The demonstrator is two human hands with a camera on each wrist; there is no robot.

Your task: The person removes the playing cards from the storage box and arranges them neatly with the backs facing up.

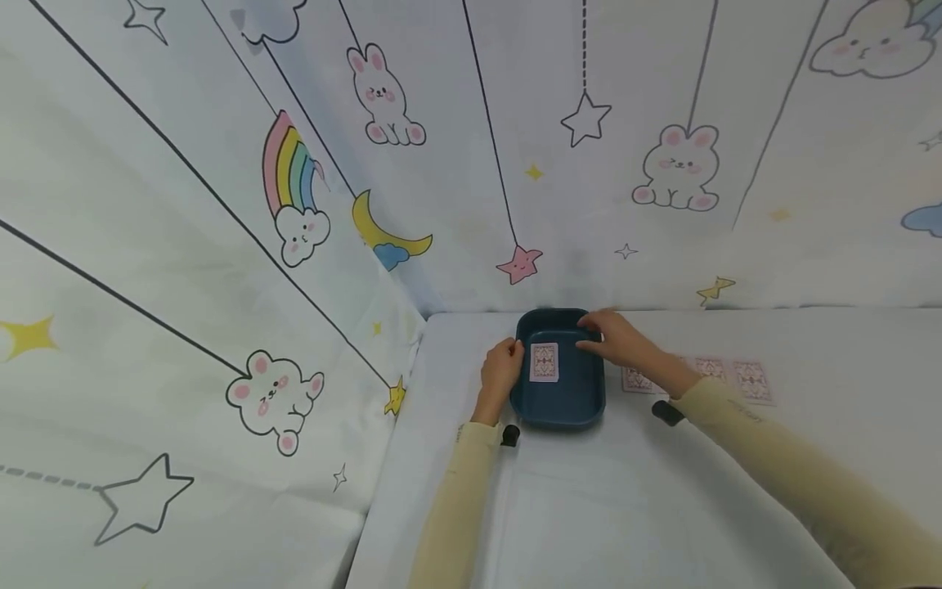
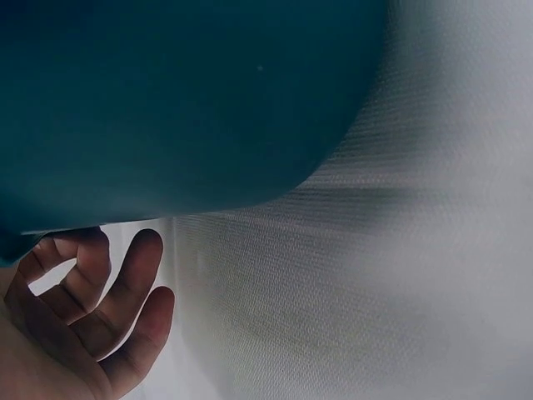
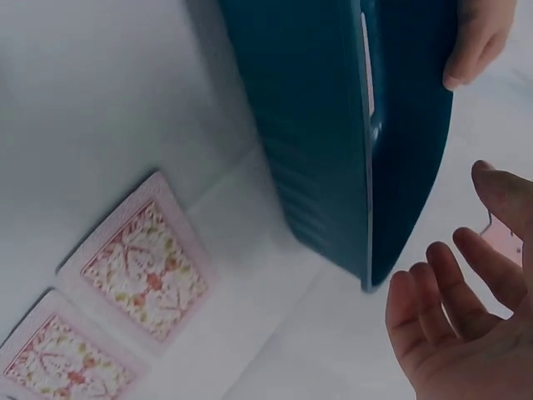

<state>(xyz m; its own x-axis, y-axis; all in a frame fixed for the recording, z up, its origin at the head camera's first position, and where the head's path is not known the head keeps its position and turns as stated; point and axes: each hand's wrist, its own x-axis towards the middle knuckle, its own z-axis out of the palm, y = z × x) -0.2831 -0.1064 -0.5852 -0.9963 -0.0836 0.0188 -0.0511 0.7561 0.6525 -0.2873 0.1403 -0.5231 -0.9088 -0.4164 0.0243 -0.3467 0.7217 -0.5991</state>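
A dark blue plastic tray (image 1: 567,409) with rounded corners sits on the white table, and one playing card (image 1: 545,362) lies face down inside it. My left hand (image 1: 502,372) pinches the tray's left rim; its other fingers curl loosely under the rim in the left wrist view. At the far right corner of the tray is my right hand (image 1: 614,337), thumb and fingers spread apart with nothing between them. The right wrist view shows that hand (image 3: 466,308) with its fingertips close to the tray's rim.
Right of the tray, several face-down playing cards lie in a row, among them a pink-patterned card (image 3: 148,262) and an end card (image 1: 752,381); my right forearm partly covers the row. A white curtain (image 1: 471,164) with cartoon drawings stands behind and to the left.
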